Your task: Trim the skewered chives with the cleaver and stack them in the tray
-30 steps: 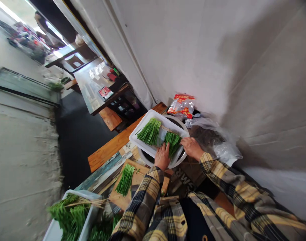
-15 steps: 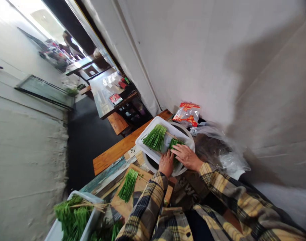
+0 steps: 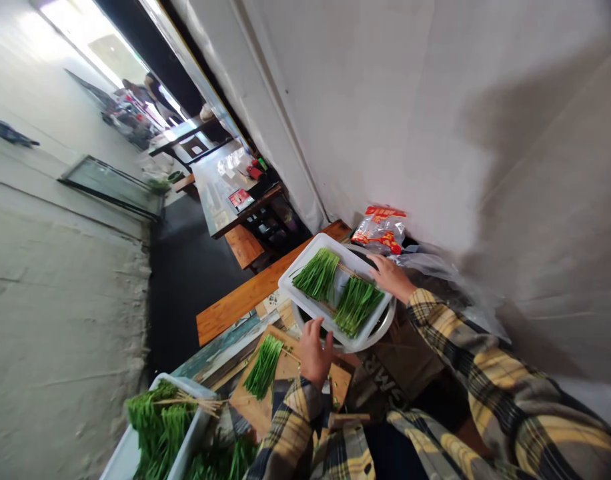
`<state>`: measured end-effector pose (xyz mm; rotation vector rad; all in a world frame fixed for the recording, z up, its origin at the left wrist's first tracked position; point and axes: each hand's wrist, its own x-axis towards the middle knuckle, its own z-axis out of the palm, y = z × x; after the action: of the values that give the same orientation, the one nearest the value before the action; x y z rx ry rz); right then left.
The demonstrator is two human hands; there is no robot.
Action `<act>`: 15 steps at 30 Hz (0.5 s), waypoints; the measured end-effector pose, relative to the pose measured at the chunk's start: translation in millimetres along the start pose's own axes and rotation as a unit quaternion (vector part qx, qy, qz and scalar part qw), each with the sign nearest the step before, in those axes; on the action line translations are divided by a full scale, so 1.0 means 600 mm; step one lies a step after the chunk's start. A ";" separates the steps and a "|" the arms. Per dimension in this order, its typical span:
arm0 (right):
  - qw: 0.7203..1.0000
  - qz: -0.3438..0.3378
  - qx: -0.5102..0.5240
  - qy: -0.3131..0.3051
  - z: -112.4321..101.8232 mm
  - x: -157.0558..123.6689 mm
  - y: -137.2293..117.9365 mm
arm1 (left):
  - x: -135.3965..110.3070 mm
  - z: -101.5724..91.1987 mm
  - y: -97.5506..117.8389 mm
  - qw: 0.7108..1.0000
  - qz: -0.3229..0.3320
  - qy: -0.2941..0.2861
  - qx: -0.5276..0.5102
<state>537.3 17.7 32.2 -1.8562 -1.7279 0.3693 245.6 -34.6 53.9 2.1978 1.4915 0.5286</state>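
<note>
A white tray (image 3: 301,299) rests on a round basin (image 3: 383,331) and bears two bundles of cut green stalks, seemingly chives on thin sticks. One chive bundle (image 3: 316,275) lies on its left side, the other chive bundle (image 3: 357,305) on its right. My right hand (image 3: 391,277) is at the tray's far right edge, fingers stretched out; whether it touches the rim I cannot tell. Just off the tray's near left side, my left hand (image 3: 316,353) has its fingers apart and holds nothing. A third chive bundle (image 3: 263,367) lies on a wooden cutting board (image 3: 285,373) beside it.
At the lower left stands a white bin (image 3: 119,460) with skewered greens (image 3: 160,427); more loose greens (image 3: 225,457) lie beside it. A red and clear plastic bag (image 3: 380,228) sits by the wall. Wooden benches (image 3: 243,245) and a table (image 3: 218,193) stand farther off.
Both hands have come off the right-hand chive bundle, which now lies uncovered in the tray. My left hand moved down and left; my right moved up to the tray's far edge. The view shifted slightly.
</note>
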 end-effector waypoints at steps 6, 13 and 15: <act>0.998 0.016 -0.010 -0.063 0.039 0.056 0.011 | -0.028 0.064 -0.039 0.959 -0.221 -0.065 -0.166; 0.994 0.020 -0.035 -0.098 0.024 0.070 -0.004 | 0.029 0.066 -0.037 0.947 -0.274 -0.037 -0.161; 0.994 0.030 -0.036 -0.095 0.011 0.067 -0.011 | 0.039 0.053 -0.042 0.947 -0.275 -0.022 -0.165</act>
<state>533.1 58.2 37.7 -1.9820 -1.8352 0.5292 251.3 -9.1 15.4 1.4477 1.7495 0.4881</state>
